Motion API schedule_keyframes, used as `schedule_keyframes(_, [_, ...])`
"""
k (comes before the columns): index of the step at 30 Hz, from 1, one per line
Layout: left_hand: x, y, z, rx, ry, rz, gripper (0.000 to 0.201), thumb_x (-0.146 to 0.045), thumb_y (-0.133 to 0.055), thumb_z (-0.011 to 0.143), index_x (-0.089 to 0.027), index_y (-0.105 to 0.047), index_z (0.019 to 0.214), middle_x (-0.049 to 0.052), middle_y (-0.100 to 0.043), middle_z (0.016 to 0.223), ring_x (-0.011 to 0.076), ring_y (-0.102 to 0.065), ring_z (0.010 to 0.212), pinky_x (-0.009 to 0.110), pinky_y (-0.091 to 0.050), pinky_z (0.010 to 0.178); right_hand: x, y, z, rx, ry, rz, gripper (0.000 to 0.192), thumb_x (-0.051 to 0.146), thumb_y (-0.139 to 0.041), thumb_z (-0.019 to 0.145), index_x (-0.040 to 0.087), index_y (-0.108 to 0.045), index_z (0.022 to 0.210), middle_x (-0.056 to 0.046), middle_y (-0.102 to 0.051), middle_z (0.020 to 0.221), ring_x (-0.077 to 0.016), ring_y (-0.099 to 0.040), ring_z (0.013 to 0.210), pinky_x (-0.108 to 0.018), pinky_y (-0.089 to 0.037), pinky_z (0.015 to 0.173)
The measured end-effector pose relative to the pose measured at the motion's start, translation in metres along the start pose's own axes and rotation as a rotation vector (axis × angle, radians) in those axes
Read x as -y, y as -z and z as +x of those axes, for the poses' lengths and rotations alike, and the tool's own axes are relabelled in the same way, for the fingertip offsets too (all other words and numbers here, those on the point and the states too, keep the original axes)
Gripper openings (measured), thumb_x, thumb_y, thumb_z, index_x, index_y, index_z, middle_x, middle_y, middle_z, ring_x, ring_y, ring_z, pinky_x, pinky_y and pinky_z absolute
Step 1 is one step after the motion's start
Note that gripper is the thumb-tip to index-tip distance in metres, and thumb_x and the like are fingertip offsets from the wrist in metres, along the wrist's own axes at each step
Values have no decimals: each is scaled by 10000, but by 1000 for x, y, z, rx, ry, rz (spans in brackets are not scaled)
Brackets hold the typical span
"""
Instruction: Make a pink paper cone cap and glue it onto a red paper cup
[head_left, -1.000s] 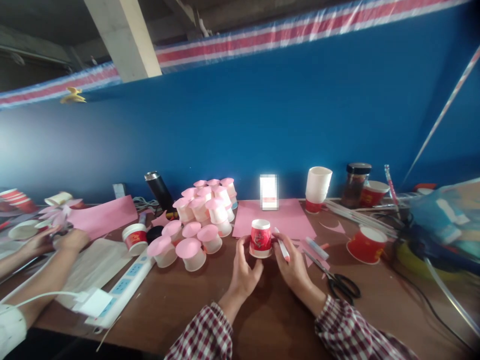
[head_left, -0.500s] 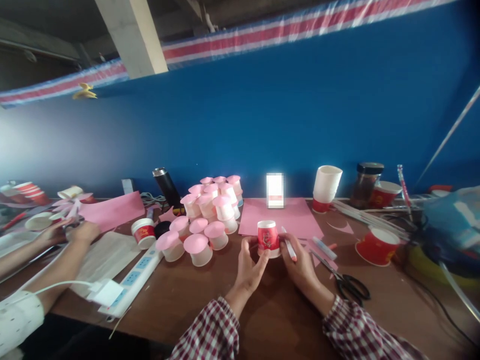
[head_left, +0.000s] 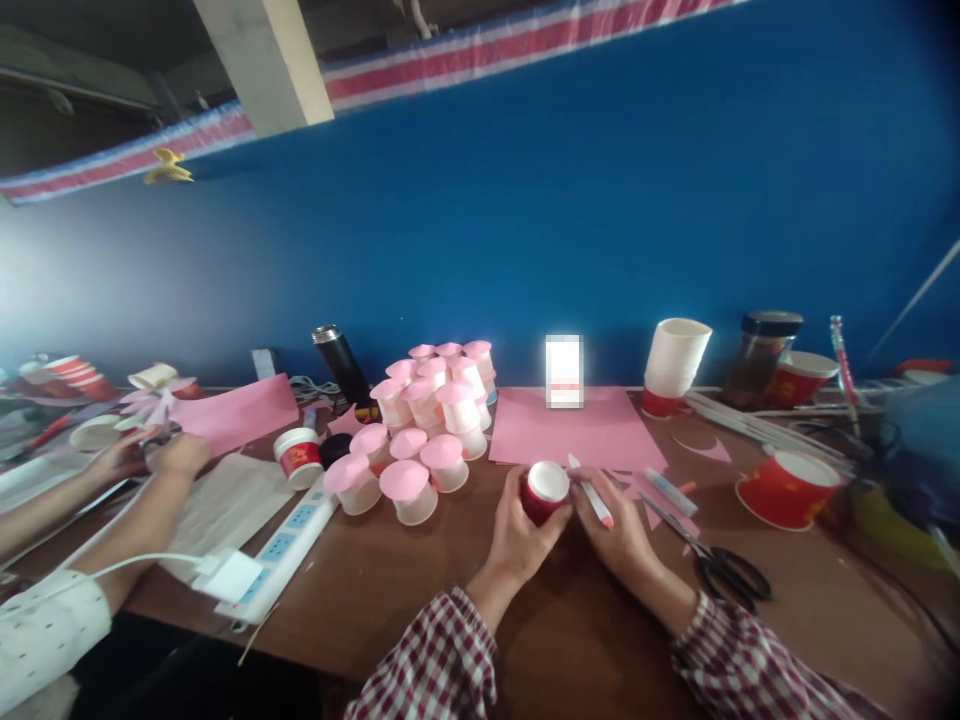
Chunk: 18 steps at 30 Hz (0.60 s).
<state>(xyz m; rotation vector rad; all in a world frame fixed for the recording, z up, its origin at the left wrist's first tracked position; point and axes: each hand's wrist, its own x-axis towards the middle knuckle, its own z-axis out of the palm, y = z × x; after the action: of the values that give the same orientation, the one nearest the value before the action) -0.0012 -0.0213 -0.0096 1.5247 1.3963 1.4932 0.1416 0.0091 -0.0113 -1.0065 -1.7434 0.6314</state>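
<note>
Through the head view I observed a red cup (head_left: 549,482) over the brown surface (head_left: 420,600), between its near and far edges; I could not tell whether it rested there. Its long axis leaned slightly off upright, the round white end pointing up and toward me. The left hand (head_left: 523,535) gripped it, fingers curled about its left side and thumb across the near side. The right hand (head_left: 615,530) lay just beside the cup, its bent fingers pinching a white marker (head_left: 592,492); the marker's axis slanted, narrow end away toward the far edge, pinkish end toward me. Beyond, a pink sheet (head_left: 577,425) reached toward the surface's far edge. To the right I noted black-handled scissors (head_left: 706,553) and, farther toward the right edge, a red bowl (head_left: 780,495). To the left stood a cluster of pink-topped cups (head_left: 407,480), then a power strip (head_left: 281,545) running obliquely to the near edge, and a co-worker's hands (head_left: 178,456).
</note>
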Motion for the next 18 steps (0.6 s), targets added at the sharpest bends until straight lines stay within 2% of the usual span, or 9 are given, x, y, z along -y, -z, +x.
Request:
schedule_keyframes(4, [2, 1, 0, -39, -9, 47, 516, -349, -735, 666, -205, -481, 1092, 62, -601, 1018, 219, -584, 940, 383, -455, 860, 2, -2, 0, 1, 12, 12, 188, 332, -488, 887, 210, -592, 986, -74, -663, 979, -215, -631, 868, -343, -511, 797])
schedule_keyframes(8, [3, -1, 1, -67, -22, 49, 585, -349, -748, 650, -202, -463, 1139, 85, -566, 1109, 239, -553, 1031, 396, -431, 913, 4, 0, 0, -7, 6, 2, 195, 341, -491, 883, 207, -593, 981, -67, -667, 954, -212, -638, 846, -326, -522, 762])
schedule_keyframes(18, [4, -3, 1, -39, -77, 42, 459, -277, -679, 720, -193, -472, 1120, 79, -593, 1045, 227, -583, 971, 380, -453, 887, 2, 0, 0, 14, 5, 8, 201, 318, -477, 896, 208, -583, 1027, -81, -660, 1002, -221, -629, 913, -330, -509, 787])
